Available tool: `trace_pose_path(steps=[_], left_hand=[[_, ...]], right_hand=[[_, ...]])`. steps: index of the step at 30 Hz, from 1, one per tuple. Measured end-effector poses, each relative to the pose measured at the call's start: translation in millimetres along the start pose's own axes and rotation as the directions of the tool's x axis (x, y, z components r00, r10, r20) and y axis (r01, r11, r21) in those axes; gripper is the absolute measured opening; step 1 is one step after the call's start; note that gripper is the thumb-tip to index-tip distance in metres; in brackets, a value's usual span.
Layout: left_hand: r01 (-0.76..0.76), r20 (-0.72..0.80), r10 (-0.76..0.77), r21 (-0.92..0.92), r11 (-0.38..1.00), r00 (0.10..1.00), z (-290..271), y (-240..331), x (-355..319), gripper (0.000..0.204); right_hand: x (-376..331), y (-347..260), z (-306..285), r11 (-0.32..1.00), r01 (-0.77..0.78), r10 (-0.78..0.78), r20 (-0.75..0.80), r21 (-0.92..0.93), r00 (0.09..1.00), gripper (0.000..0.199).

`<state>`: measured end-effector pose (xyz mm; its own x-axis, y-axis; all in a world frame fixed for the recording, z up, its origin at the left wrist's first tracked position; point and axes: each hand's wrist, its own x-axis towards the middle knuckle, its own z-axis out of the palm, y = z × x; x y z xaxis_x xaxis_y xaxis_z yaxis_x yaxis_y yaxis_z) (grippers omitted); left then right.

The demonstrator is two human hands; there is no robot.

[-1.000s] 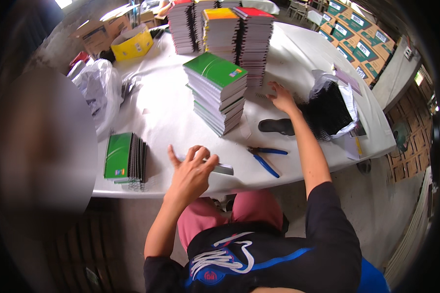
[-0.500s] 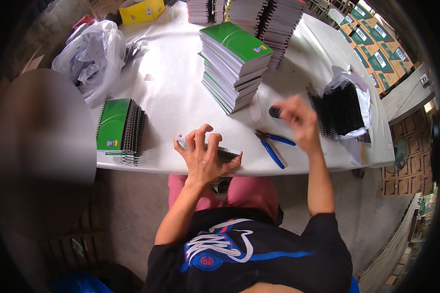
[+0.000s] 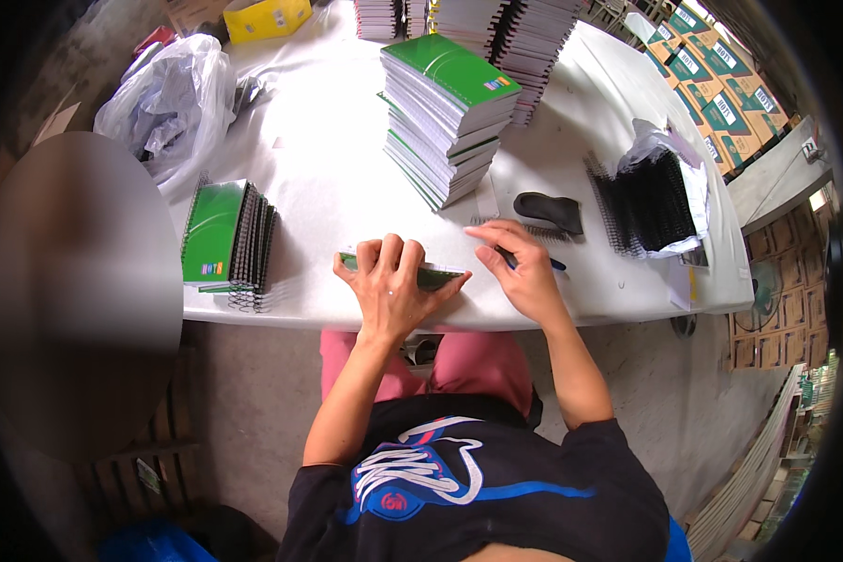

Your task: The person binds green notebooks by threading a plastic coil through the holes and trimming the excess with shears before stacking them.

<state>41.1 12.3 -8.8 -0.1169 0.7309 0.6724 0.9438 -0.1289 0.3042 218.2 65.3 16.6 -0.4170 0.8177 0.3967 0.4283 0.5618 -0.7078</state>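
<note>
fingers [image 3: 391, 251] of the left hand [image 3: 389, 290] are bent over a green notebook [image 3: 433, 275], with the thumb reaching along it to the right; the hand has firm hold of it near the front edge of the white table [image 3: 328, 187]. the right hand [image 3: 520, 270] is just beside it, loosely curved, thumb and forefinger a little apart. a dark wire coil [image 3: 545, 233] shows on both sides of its fingers, but i cannot tell whether they have hold of it. under that hand lie pliers, mostly hidden, one blue handle [image 3: 558, 265] showing. beyond sits a black object [image 3: 548, 211], and to the right a heap of black coils [image 3: 663, 206] on plastic. a tall stack of notebooks [image 3: 450, 75] stands behind the hands; bound notebooks [image 3: 214, 234] lie at the left.
</note>
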Motion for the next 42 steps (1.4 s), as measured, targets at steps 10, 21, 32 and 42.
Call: trace_pose_path(steps=[10,21,32,42], left_hand=[[-0.033,-0.023,0.03,-0.16,0.987,0.999,-3,-9,-3,0.072],[-0.078,-0.07,0.063,-0.242,0.967,0.996,-1,-18,-8,0.089],[-0.062,-0.061,0.047,-0.278,0.959,0.997,0,-16,-8,0.088],[-0.065,-0.043,0.056,-0.266,0.962,0.998,-7,-13,-6,0.086]], right_hand=[[16,-9,-9,0.576,-0.597,0.175,0.629,0.559,0.758,0.03],[16,-24,-14,0.99,-0.061,0.002,0.423,0.124,0.906,0.017],[47,-21,-16,0.935,-0.32,0.138,0.678,0.151,0.722,0.033],[48,-16,-15,0.943,-0.279,0.086,0.676,0.181,0.732,0.031]])
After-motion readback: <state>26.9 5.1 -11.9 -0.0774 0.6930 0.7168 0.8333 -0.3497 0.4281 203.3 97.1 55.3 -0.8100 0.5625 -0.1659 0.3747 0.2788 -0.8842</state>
